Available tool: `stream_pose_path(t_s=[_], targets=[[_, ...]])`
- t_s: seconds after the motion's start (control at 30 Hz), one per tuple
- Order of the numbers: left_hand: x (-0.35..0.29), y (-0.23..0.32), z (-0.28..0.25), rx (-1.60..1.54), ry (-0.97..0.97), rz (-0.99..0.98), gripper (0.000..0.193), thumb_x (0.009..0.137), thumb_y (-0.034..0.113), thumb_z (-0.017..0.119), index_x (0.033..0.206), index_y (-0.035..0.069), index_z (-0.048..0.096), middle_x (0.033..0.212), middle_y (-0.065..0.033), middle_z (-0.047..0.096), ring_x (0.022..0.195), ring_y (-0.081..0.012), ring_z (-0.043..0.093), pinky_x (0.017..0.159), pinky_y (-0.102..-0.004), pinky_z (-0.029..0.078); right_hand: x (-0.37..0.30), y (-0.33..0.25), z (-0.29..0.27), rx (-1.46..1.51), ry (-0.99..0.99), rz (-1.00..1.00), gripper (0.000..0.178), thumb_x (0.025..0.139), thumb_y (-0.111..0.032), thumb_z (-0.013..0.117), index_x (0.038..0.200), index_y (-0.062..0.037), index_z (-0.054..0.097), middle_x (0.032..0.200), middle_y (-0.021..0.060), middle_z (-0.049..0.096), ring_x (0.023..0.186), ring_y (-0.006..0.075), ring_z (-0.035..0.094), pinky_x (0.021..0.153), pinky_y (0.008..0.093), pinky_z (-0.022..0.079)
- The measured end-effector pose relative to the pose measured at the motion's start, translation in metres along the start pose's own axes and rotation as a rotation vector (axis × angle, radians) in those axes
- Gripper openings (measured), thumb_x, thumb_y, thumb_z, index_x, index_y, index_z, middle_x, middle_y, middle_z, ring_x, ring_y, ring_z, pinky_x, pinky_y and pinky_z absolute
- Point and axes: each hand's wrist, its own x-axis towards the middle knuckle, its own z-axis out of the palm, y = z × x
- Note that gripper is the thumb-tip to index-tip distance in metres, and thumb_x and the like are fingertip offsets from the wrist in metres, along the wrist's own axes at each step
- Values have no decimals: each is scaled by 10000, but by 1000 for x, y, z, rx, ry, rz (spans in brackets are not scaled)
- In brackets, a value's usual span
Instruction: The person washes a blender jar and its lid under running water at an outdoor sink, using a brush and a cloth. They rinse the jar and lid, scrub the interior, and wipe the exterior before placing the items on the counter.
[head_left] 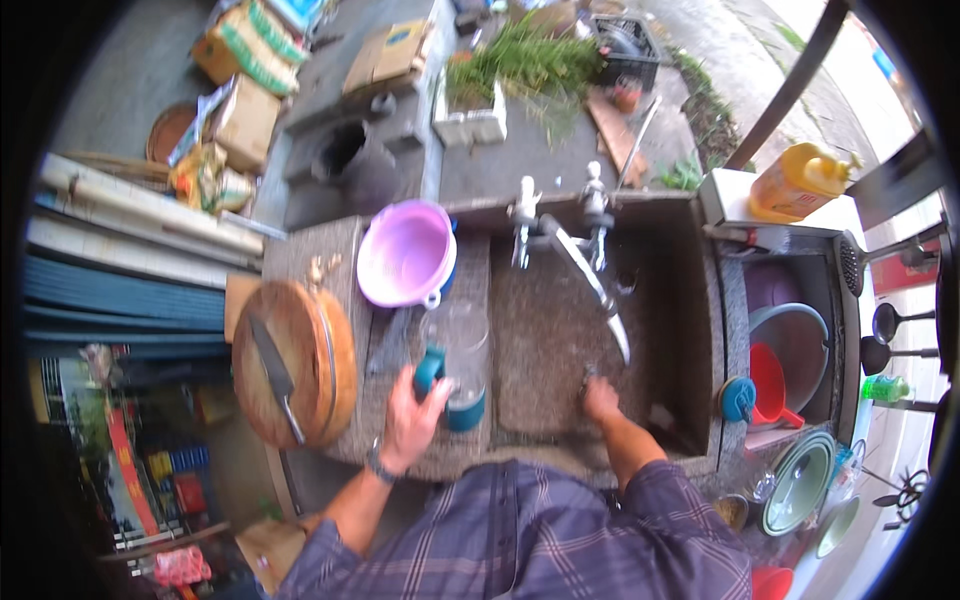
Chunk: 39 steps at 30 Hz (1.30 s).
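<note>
My left hand (406, 428) is closed at the teal handle of a clear jug (462, 335) with a teal band at its near end. The jug is over the stone ledge left of the sink basin. Down in the stone sink (540, 340), my right hand (600, 400) has its fingers curled together; a small dark thing shows at the fingertips, too blurred to name. Beyond that hand, a curved silver faucet spout (600, 290) reaches over the basin. A pink-purple colander (405, 250) stands at the ledge's far end, on something blue.
A cleaver (270, 362) lies on a thick round chopping board (330, 370) at the left. On the right are a teal lid (738, 398), a red scoop (768, 375), nested basins (800, 480) and a yellow pump bottle (798, 185). Ladles (890, 320) hang at the far right.
</note>
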Motion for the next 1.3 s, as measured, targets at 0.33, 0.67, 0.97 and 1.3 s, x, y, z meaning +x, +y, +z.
stream_pose_path(t_s=[0.33, 0.67, 0.97, 1.3], targets=[[-3, 4, -7, -43, 173, -44, 404, 870, 127, 754, 1175, -12, 530, 995, -80, 613, 844, -114, 607, 747, -270, 515, -48, -53, -112, 1252, -367, 234, 207, 851, -92, 627, 1041, -16, 598, 827, 65, 631, 672, 167, 639, 561, 308, 561], [-24, 23, -25, 24, 54, 83, 571, 844, 125, 774, 1319, -71, 523, 1230, -196, 628, 1115, -223, 610, 968, -347, 483, -83, -124, -155, 870, -126, -301, 450, 892, -296, 725, 1216, 4, 637, 1081, 235, 697, 1008, 247, 677, 882, 353, 529], [19, -6, 110, -309, -309, -81, 553, 859, 114, 762, 1331, -50, 526, 1143, -103, 655, 1011, -150, 616, 896, -285, 505, -20, 22, -351, 449, 1017, -152, 228, 897, -121, 622, 1102, -26, 655, 1031, 179, 683, 967, 331, 666, 866, 403, 517], [50, -14, 196, -331, -451, -125, 558, 861, 180, 768, 1344, 5, 553, 1126, -64, 677, 991, -116, 617, 886, -273, 503, 78, 84, -406, -428, 769, -10, 425, 802, -41, 584, 1223, -97, 562, 1326, 130, 488, 1272, 334, 457, 981, 484, 448]])
